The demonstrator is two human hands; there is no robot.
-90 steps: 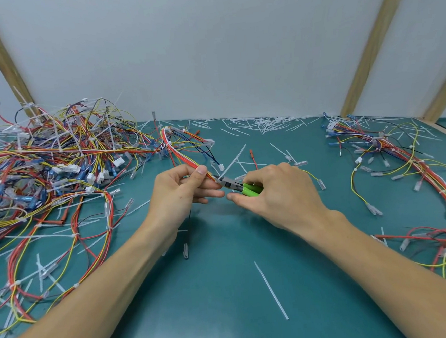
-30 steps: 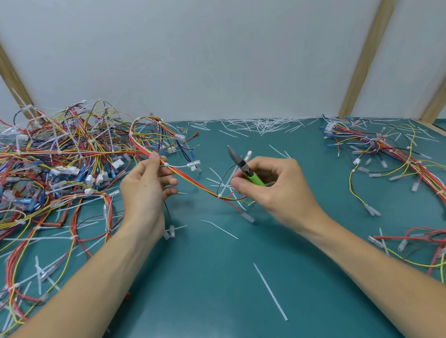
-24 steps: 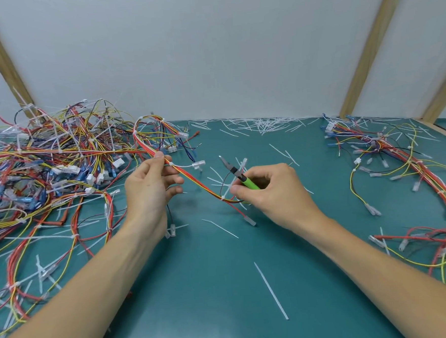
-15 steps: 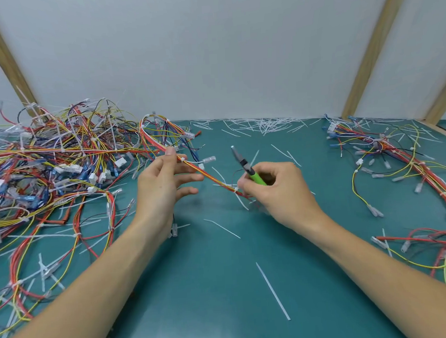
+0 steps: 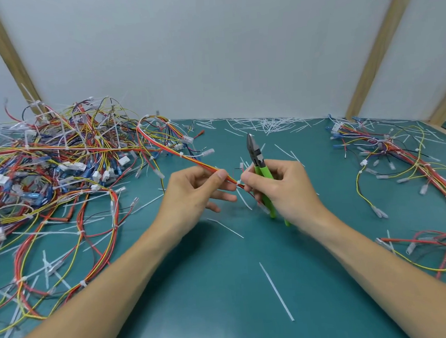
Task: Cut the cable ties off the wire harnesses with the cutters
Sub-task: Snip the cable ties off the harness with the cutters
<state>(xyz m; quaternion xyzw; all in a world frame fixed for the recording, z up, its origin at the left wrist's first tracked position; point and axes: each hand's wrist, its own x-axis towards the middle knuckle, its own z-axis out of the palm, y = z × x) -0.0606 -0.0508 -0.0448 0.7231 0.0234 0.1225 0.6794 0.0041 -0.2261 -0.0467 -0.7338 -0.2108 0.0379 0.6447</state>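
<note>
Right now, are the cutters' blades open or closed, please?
Closed: the cutters point upward in the right hand, blades meeting at the tip.

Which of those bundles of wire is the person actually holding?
The red and yellow bundle stretched between both hands: the left hand and right hand pinch it, while the big pile and the right-side bundle lie untouched.

teal table [image 5: 226, 313] | harness pile [image 5: 58, 175] left | harnesses [image 5: 401, 161] right | cut ties [image 5: 276, 291] scattered

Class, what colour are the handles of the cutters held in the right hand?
Bright green, on the cutters in the right hand; the head view shows them best.
</note>
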